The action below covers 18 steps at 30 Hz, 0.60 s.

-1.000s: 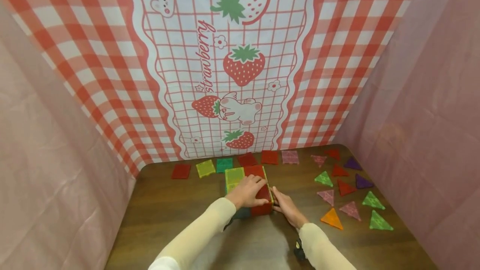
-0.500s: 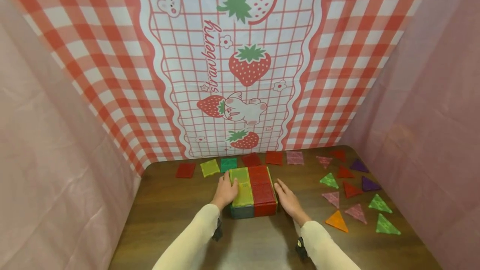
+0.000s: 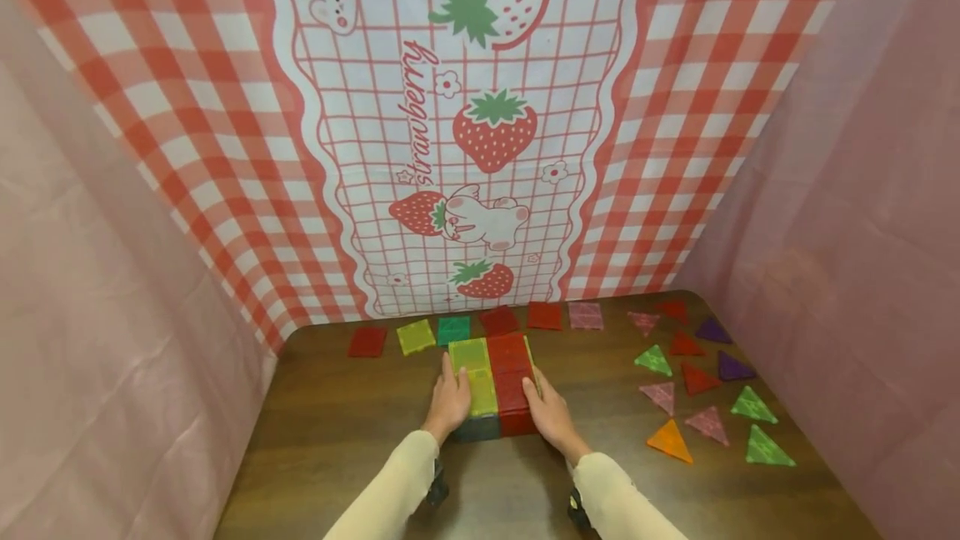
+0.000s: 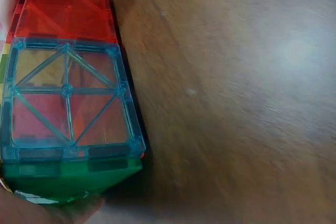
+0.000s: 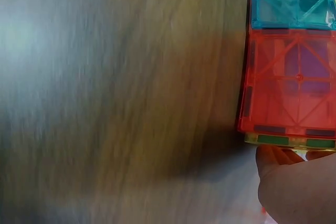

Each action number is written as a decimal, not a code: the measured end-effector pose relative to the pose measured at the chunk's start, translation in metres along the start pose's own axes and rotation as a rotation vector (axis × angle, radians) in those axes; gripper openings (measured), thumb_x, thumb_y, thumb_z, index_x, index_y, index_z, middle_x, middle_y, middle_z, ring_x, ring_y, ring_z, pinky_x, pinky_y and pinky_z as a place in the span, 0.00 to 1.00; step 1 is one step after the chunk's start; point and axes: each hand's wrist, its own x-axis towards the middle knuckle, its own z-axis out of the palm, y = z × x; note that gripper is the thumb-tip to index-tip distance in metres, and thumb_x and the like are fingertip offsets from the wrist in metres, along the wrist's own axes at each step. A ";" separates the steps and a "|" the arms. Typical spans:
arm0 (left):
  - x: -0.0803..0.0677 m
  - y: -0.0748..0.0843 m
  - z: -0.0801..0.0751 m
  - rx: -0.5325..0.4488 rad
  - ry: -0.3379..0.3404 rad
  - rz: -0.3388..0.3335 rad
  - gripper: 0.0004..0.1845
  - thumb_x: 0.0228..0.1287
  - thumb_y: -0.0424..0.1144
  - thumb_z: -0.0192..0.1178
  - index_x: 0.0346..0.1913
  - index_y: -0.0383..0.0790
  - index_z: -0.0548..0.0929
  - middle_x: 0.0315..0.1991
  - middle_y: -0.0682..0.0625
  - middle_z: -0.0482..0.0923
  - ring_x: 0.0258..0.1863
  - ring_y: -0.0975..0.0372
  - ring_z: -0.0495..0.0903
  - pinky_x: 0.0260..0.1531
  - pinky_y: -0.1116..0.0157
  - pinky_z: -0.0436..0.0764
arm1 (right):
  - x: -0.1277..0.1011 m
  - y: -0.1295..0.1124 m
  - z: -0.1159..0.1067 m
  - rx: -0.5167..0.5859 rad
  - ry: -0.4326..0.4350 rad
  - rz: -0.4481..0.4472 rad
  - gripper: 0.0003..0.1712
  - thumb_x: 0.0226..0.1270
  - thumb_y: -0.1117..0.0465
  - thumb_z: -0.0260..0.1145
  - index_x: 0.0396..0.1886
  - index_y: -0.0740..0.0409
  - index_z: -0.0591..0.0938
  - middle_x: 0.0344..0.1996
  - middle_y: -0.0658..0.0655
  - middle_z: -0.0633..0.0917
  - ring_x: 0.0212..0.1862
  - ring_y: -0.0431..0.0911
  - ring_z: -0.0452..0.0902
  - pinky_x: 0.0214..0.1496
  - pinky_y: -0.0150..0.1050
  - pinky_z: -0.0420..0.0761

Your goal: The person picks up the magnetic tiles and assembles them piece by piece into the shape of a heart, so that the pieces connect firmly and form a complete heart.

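A box built from translucent magnetic tiles (image 3: 512, 382) sits between my hands in the head view, yellow on its top left and red on its top right. My left hand (image 3: 450, 402) grips its left side, thumb up at the top edge. On the opposite side my right hand (image 3: 553, 415) holds it, thumb over the red top. Up close in the left wrist view, the front face has a blue square tile (image 4: 67, 93) beside a red one (image 4: 68, 17), and the left side is green (image 4: 63, 179). The right wrist view has my right fingers against a yellow-edged side.
Square tiles lie in a row behind the box, among them a red one (image 3: 367, 342), a yellow one (image 3: 416, 337) and a pink one (image 3: 586, 316). Several triangle tiles, including an orange one (image 3: 670, 442), spread over the table's right. A checked strawberry cloth (image 3: 495, 190) hangs behind.
My left hand has gone from the top of the box down to its left side. My right hand has closed in on the right side, its thumb now over the top.
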 end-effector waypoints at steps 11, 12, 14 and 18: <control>-0.031 -0.055 -0.072 0.050 0.044 0.001 0.34 0.76 0.48 0.36 0.73 0.29 0.43 0.70 0.30 0.51 0.68 0.39 0.57 0.66 0.45 0.58 | -0.019 -0.039 0.065 0.057 -0.170 -0.049 0.39 0.72 0.37 0.42 0.72 0.56 0.58 0.69 0.61 0.65 0.70 0.58 0.59 0.68 0.57 0.60; -0.035 -0.061 -0.082 0.069 0.052 -0.002 0.34 0.76 0.48 0.36 0.73 0.28 0.43 0.70 0.29 0.52 0.67 0.38 0.58 0.65 0.45 0.59 | -0.021 -0.044 0.073 0.052 -0.188 -0.061 0.38 0.72 0.37 0.43 0.72 0.56 0.59 0.69 0.61 0.66 0.69 0.58 0.59 0.68 0.58 0.61; -0.043 -0.073 -0.106 0.106 0.054 -0.035 0.33 0.76 0.47 0.36 0.72 0.28 0.44 0.68 0.28 0.54 0.65 0.37 0.60 0.63 0.44 0.61 | -0.027 -0.055 0.091 0.053 -0.241 -0.085 0.38 0.72 0.38 0.43 0.72 0.56 0.59 0.68 0.62 0.67 0.69 0.58 0.61 0.67 0.58 0.62; -0.060 -0.093 -0.151 0.166 0.040 -0.136 0.33 0.75 0.47 0.33 0.72 0.29 0.43 0.66 0.26 0.56 0.63 0.34 0.62 0.59 0.41 0.65 | -0.040 -0.078 0.123 0.047 -0.355 -0.103 0.38 0.71 0.37 0.45 0.73 0.52 0.58 0.66 0.60 0.70 0.67 0.57 0.64 0.65 0.57 0.65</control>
